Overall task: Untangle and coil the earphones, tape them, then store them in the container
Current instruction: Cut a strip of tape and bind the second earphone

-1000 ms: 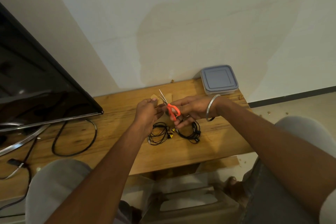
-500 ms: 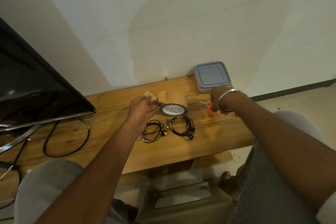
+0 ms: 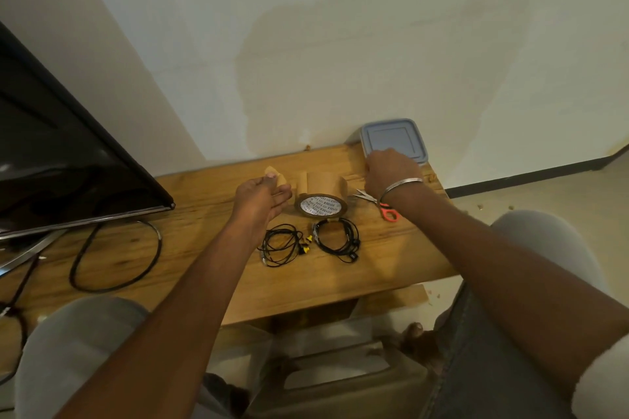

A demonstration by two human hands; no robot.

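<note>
View: one head-worn camera, wide-angle.
Facing: forward and down onto a table against a wall.
Nearness: arm's reach; left hand and right hand sit mid-frame, arms entering from the bottom edge.
Edges: TV at left, floor at right.
Overlap: single view only.

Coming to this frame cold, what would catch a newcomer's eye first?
Two arms reach over the wooden table: the left hand holds up a cut piece of brown tape beside the tape roll, while the right hand is at the near edge of the grey lidded container by the wall. Between the arms lie two black earphone coils side by side, and orange-handled scissors rest right of the roll.
</note>
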